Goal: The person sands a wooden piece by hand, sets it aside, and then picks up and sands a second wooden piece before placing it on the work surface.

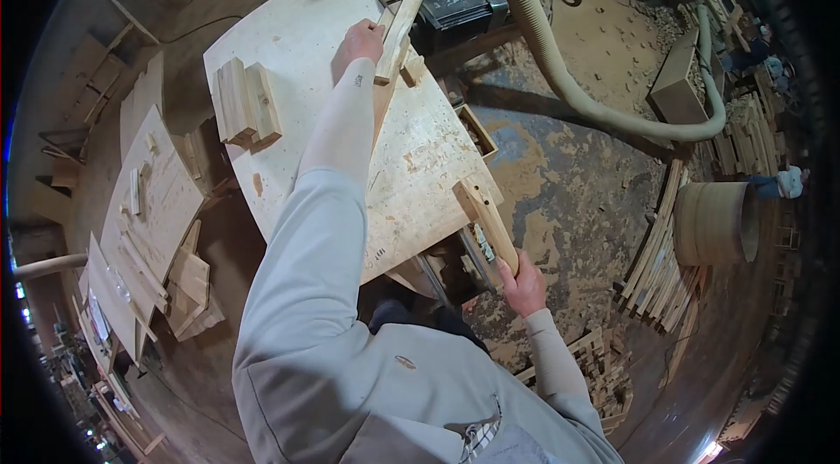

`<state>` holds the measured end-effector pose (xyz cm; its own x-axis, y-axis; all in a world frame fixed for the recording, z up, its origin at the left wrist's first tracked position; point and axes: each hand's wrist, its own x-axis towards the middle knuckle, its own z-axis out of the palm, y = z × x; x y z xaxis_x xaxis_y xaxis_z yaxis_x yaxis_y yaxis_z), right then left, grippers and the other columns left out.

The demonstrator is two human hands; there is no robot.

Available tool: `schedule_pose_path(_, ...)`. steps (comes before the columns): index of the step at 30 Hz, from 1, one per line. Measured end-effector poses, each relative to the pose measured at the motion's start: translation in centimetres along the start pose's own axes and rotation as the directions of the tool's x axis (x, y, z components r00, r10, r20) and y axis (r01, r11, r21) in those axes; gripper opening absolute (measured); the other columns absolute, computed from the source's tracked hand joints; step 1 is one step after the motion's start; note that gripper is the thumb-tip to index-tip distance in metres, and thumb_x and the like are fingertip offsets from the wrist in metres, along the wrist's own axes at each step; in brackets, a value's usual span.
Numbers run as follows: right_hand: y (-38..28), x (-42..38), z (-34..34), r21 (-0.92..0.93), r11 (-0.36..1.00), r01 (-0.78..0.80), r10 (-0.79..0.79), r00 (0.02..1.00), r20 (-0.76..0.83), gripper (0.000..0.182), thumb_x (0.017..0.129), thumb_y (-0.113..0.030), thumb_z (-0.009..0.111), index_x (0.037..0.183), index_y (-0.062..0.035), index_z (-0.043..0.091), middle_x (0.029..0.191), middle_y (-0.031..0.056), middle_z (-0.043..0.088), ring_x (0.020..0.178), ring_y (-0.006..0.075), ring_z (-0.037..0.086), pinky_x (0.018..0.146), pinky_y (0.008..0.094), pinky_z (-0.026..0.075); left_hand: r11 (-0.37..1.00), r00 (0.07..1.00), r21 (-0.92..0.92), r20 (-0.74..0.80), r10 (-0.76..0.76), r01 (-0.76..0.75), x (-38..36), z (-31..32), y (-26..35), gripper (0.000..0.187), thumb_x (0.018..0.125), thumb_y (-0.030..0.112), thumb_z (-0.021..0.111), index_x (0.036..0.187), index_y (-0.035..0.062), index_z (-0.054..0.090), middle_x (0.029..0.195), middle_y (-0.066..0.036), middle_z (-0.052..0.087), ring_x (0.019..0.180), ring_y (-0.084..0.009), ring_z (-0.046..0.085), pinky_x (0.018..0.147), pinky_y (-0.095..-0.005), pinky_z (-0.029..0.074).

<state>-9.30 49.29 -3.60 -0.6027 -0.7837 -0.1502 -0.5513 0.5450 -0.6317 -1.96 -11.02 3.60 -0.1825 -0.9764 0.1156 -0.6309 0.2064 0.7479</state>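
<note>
Wooden sheet forms the worktop (297,35), pale and marked with scuffs, seen from above your head. Your left hand (359,42) is stretched far forward over it, its grip closed around a short pale wood strip (399,34) that stands tilted, its upper end near the dark machine (459,5) at the far edge. Your right hand (523,283) is low and close to your body, off the near right corner of the worktop; its grip is closed around the lower end of a second wood piece (484,221), which slants up and to the left so that its top end lies over the worktop's edge. Two dark spots show on that upper end. A stack of wood blocks (245,104) sits on the left part of the worktop, well apart from both hands. A thick pale hose (560,70) curves from the machine across the dusty floor (569,193) to the right. Loose boards (661,263) are heaped on the floor beside a round drum (716,223).
</note>
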Motion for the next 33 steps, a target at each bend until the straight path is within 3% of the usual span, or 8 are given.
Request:
schedule_pose_path(6, -0.1, -0.3, -0.1, 0.003, 1.0, -0.011, 0.011, 1.0, -0.016, 0.048, 0.111, -0.045, 0.07, 0.133, -0.0024, 0.071, 0.096, 0.0255, 0.079, 0.09, 0.0454, 0.079, 0.079, 0.0517, 0.059, 0.995, 1.0, 0.094, 0.01, -0.028, 0.027, -2.0, -1.3, 1.6, 0.042, 0.11, 0.045, 0.068, 0.135, 0.015, 0.083, 0.141, -0.018, 0.079, 0.136, -0.0376, 0.072, 0.113, -0.0499, 0.056)
schedule_pose_path(9, -0.9, -0.4, -0.3, 0.038, 0.999, -0.011, 0.012, 0.999, -0.04, 0.045, 0.109, -0.047, 0.073, 0.12, -0.0041, 0.069, 0.096, 0.0301, 0.077, 0.092, 0.054, 0.074, 0.078, 0.0604, 0.057, 0.994, 0.999, 0.108, 0.012, -0.032, 0.03, -1.7, -1.0, 1.0, 0.043, 0.112, 0.046, 0.065, 0.139, 0.0178, 0.082, 0.142, -0.017, 0.079, 0.136, -0.0371, 0.073, 0.114, -0.0498, 0.057)
schedule_pose_path(19, -3.3, -0.8, -2.6, 0.04, 0.999, 0.021, -0.019, 0.999, -0.046, 0.047, 0.109, -0.046, 0.073, 0.127, -0.0032, 0.073, 0.093, 0.0259, 0.077, 0.088, 0.047, 0.078, 0.077, 0.0537, 0.058, 0.999, 0.997, -0.027, 0.065, 0.028, -0.026, 1.6, 1.0, -2.9, 0.051, 0.096, 0.034, 0.08, 0.143, 0.0121, 0.08, 0.125, -0.024, 0.084, 0.12, -0.0376, 0.081, 0.108, -0.0461, 0.06)
schedule_pose_path(22, -2.8, -0.9, -3.0, -0.003, 1.0, -0.027, 0.027, 1.0, 0.012, 0.047, 0.109, -0.048, 0.074, 0.13, -0.0061, 0.073, 0.098, 0.0274, 0.079, 0.094, 0.05, 0.078, 0.078, 0.0569, 0.06, 0.993, 0.995, -0.068, 0.027, 0.094, -0.092, 2.0, 1.5, -3.5, 0.045, 0.099, 0.032, 0.077, 0.14, 0.0117, 0.081, 0.139, -0.024, 0.077, 0.126, -0.0448, 0.075, 0.112, -0.0525, 0.058)
schedule_pose_path(24, -2.7, -0.9, -3.3, -0.011, 1.0, -0.019, 0.019, 1.0, 0.011, 0.047, 0.109, -0.048, 0.073, 0.131, -0.0067, 0.072, 0.097, 0.0265, 0.079, 0.092, 0.0508, 0.077, 0.078, 0.0577, 0.06, 0.971, 0.958, 0.103, -0.17, 0.232, -0.217, 2.0, 1.3, -4.0, 0.04, 0.1, 0.028, 0.077, 0.132, 0.006, 0.081, 0.135, -0.024, 0.074, 0.119, -0.0453, 0.075, 0.11, -0.0542, 0.058)
schedule_pose_path(27, -3.1, -0.9, -4.2, -0.029, 0.999, -0.027, 0.028, 0.997, 0.065, 0.047, 0.109, -0.048, 0.073, 0.132, -0.0069, 0.072, 0.097, 0.0263, 0.08, 0.091, 0.0515, 0.077, 0.078, 0.0585, 0.06, 0.898, 0.929, 0.257, 0.0, 0.37, -0.357, 1.7, 0.0, -4.3, 0.036, 0.102, 0.03, 0.076, 0.128, 0.0057, 0.081, 0.132, -0.023, 0.07, 0.115, -0.0458, 0.074, 0.107, -0.0556, 0.058)
schedule_pose_path(30, -4.1, -0.9, -5.1, -0.026, 0.998, -0.063, 0.066, 0.994, 0.088, 0.047, 0.109, -0.049, 0.072, 0.131, -0.0069, 0.071, 0.099, 0.0269, 0.079, 0.093, 0.0519, 0.077, 0.079, 0.0591, 0.06, 0.974, 0.974, 0.026, -0.021, 0.227, -0.226, -0.4, -0.1, -3.6, 0.035, 0.101, 0.03, 0.078, 0.125, 0.005, 0.082, 0.13, -0.025, 0.074, 0.117, -0.0455, 0.074, 0.106, -0.0547, 0.058)
schedule_pose_path(33, -4.2, -1.0, -5.3, -0.01, 0.999, -0.032, 0.033, 0.997, 0.068, 0.048, 0.109, -0.05, 0.072, 0.131, -0.0073, 0.071, 0.1, 0.0273, 0.08, 0.094, 0.0518, 0.077, 0.079, 0.0594, 0.06, 0.98, 0.989, 0.135, -0.004, 0.151, -0.149, 0.1, 0.4, -5.1, 0.033, 0.1, 0.031, 0.08, 0.12, 0.005, 0.085, 0.122, -0.024, 0.081, 0.115, -0.0435, 0.077, 0.104, -0.052, 0.059)
